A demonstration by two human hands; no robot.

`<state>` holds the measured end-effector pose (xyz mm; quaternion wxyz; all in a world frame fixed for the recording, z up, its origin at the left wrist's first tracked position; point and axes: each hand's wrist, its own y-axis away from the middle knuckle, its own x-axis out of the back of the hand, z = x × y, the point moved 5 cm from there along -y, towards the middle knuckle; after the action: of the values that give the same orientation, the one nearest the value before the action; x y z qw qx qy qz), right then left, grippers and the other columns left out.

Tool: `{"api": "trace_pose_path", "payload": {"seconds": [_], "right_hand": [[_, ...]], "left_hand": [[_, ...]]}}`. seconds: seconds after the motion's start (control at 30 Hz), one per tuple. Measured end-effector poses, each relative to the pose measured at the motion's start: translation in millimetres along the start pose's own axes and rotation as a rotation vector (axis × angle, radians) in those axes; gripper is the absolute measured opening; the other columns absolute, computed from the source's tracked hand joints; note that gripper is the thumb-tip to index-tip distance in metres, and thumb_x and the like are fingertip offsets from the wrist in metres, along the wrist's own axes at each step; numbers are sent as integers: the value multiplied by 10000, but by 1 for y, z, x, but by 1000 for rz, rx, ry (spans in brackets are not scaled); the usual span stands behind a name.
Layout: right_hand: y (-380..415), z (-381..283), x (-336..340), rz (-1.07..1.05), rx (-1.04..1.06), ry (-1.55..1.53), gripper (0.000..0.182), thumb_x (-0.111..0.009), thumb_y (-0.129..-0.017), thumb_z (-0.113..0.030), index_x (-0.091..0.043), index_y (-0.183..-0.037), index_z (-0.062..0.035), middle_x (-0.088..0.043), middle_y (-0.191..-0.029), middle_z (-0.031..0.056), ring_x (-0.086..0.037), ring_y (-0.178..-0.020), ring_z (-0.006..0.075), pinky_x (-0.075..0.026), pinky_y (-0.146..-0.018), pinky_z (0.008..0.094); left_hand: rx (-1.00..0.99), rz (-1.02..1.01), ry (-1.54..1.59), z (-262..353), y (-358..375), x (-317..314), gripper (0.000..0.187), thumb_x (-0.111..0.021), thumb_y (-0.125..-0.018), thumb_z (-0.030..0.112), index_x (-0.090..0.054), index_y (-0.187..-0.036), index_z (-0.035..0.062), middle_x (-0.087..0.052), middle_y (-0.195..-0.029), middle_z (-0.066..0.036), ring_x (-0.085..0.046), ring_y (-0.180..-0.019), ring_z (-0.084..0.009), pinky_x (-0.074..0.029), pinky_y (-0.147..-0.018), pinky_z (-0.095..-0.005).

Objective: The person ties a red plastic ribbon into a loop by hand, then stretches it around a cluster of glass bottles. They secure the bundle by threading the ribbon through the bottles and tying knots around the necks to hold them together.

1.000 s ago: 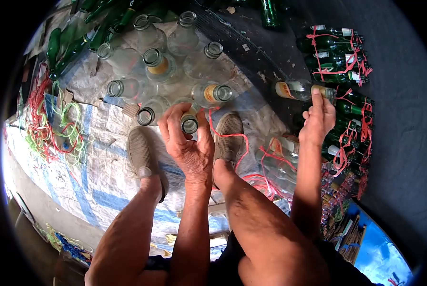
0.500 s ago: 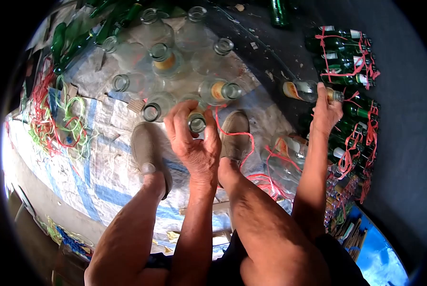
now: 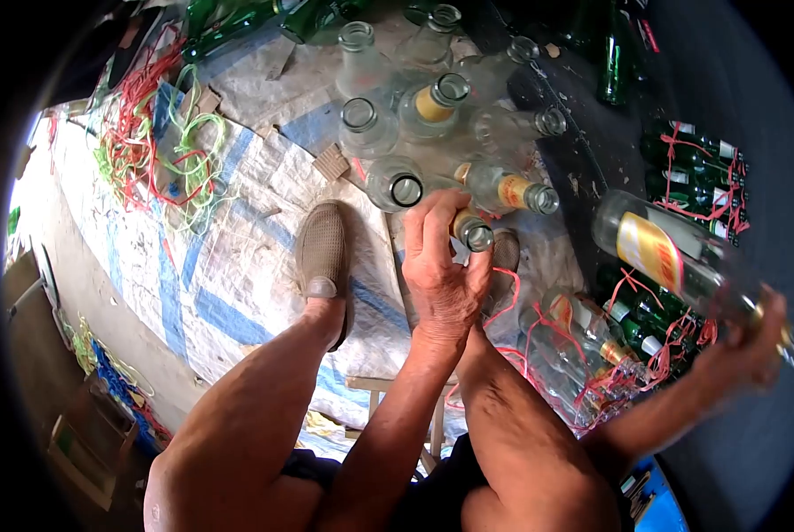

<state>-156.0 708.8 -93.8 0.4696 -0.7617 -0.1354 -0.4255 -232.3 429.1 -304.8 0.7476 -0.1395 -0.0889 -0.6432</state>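
My left hand [image 3: 441,266] curls around the neck of a clear glass bottle [image 3: 473,232] standing between my feet. Out to the right, my right hand [image 3: 751,346] grips another clear glass bottle [image 3: 649,253] by its neck. That bottle is tilted, its base toward the upper left and a yellow-orange label facing up. Close beyond my left hand stand several clear bottles, among them one with a dark-ringed mouth [image 3: 397,184] and one with a yellow neck label [image 3: 434,102]. A labelled clear bottle [image 3: 512,191] leans to the right beside them.
Green bottles [image 3: 694,168] bundled with pink string lie at the right. Clear bottles [image 3: 561,350] tied with pink string lie by my right leg. Tangled red and green string [image 3: 162,151] is at the left on the white-and-blue sheet [image 3: 237,257]. More green bottles [image 3: 228,27] lie at the back.
My right hand has swung outward to the right and lifted its bottle nearer the camera. My left hand remains around its bottle's neck. The view has shifted, so the floor things appear further right.
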Motion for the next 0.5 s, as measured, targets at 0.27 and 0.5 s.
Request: {"api": "trace_pose_path", "payload": {"seconds": [0.27,0.5], "right_hand": [[-13,-99,21,228,541,-233,462,-529,-1077,-321,-712,-950,84,-686,-856,169,-640,-767,250,-515,-766,369],[-2,-132,-11,18,653,-513,443,-402,-1117,-326,-596,-972,46,-684,-926,205,-628,-803,266,-507,-779,364]], "left_hand": [[-42,29,34,-5,3,1,414,-781,-811,25,-634,-1198,22,-665,-1179,-148,-645,-1023,-275,-538,-844,-356],[62,37,82,-10,7,3,420,-755,-780,-1,-657,-1188,24,-637,-1188,-181,-662,-1024,-333,-566,-873,-378]]}}
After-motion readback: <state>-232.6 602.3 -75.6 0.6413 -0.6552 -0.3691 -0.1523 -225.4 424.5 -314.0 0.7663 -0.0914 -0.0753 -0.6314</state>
